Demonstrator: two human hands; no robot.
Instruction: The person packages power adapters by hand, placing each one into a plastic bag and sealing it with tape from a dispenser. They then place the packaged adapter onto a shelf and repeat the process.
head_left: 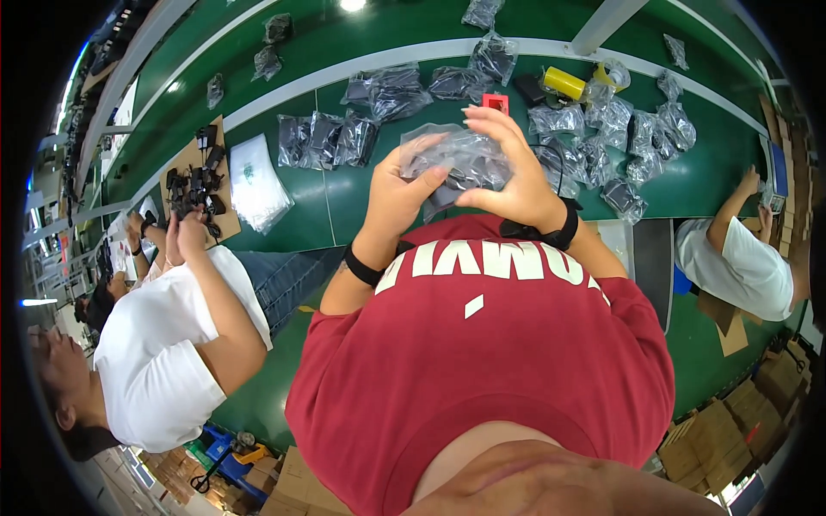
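A long green conveyor table (370, 206) with pale rails is seen running across the upper half of the view. Above its near edge, in front of a red shirt, a clear crinkled plastic bag holding a black adapter with cable (460, 163) is held off the surface in both hands. The left hand (397, 193) is closed on the bag's left side, thumb pressed over the front; the right hand (508, 172) is clamped on the right side from above, fingers curled over the top edge.

The film is thin and slick, so the bag could probably be let slip if either grasp is eased, and it would fall among the like packs below. The film could also be torn, or the cable pinched, if the thumbs are pressed too hard.

Packages are spread widely. A cluster of clear bags with dark contents (331, 138) lies left of the hands, and a second heap of filled bags (619, 142) lies to the right. A stack of flat empty clear bags (256, 181) rests further left, beside a brown cardboard sheet bearing loose black adapters (196, 181), which is worked at by a co-worker in a white shirt. A yellow cylinder (564, 83) lies on the belt's far side, and a small red square frame (495, 102) sits just behind the fingertips. Brown cartons (731, 439) are stacked on the floor at the lower right.
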